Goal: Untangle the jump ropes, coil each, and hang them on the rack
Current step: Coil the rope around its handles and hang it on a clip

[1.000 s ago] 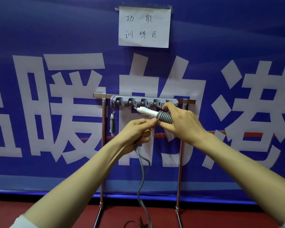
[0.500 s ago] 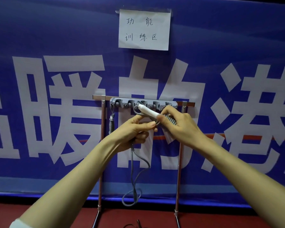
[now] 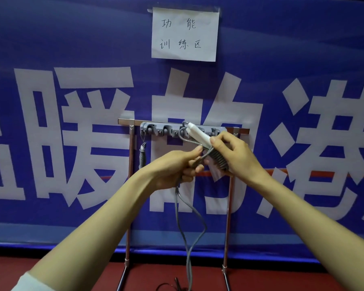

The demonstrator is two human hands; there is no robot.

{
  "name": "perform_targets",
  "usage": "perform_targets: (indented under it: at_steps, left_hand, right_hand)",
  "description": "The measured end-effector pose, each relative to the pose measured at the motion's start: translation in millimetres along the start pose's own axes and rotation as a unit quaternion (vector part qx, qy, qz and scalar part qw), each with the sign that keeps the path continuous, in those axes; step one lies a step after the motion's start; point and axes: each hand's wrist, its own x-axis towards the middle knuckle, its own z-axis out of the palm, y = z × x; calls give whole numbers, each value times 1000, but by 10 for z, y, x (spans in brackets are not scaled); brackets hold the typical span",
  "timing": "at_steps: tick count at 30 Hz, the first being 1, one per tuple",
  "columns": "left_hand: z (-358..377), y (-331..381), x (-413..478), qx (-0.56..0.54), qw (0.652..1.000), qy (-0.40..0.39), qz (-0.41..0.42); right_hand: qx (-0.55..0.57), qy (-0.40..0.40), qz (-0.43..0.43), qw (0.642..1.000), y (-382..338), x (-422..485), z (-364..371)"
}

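Note:
My right hand grips a white jump rope handle with tight grey cord turns wound round its lower part; the handle tip points up-left at the rack. Just to the left, my left hand pinches the loose grey rope, which hangs down in two strands to the floor. A grey hook strip is fixed on the metal rack's top bar. Another coiled grey rope hangs from the strip's leftmost hook.
The rack stands on two thin metal legs before a blue banner with big white characters. A white paper sign is taped above. On the red floor lies a dark tangle of cord at the bottom edge.
The handle has tilted up toward the hook strip and both hands have shifted slightly up. The hanging rope has swung and changed shape below my left hand.

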Motion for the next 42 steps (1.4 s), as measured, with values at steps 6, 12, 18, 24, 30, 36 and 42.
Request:
perform_targets:
  at_steps: [6, 12, 18, 24, 30, 36, 42]
  left_hand:
    - [-97, -28, -25, -40, 998, -28, -29]
    - [-94, -168, -2, 20, 996, 80, 23]
    - [-170, -302, 51, -42, 987, 75, 137]
    - [-274, -279, 104, -97, 973, -39, 207]
    - [-385, 20, 62, 88, 961, -174, 198]
    - [-344, 404, 203, 370, 889, -268, 39]
    - [-323, 548, 189, 566, 796, -211, 41]
  right_hand:
    - [-42, -6, -4, 999, 4, -14, -50]
    - [91, -30, 45, 994, -62, -32, -25]
    - [310, -146, 127, 931, -211, -88, 72]
    - [384, -214, 165, 883, -240, -89, 34]
    - [417, -418, 233, 773, -173, -64, -41]
    - [242, -533, 282, 760, -228, -47, -87]
    - [173, -531, 309, 769, -151, 35, -130]
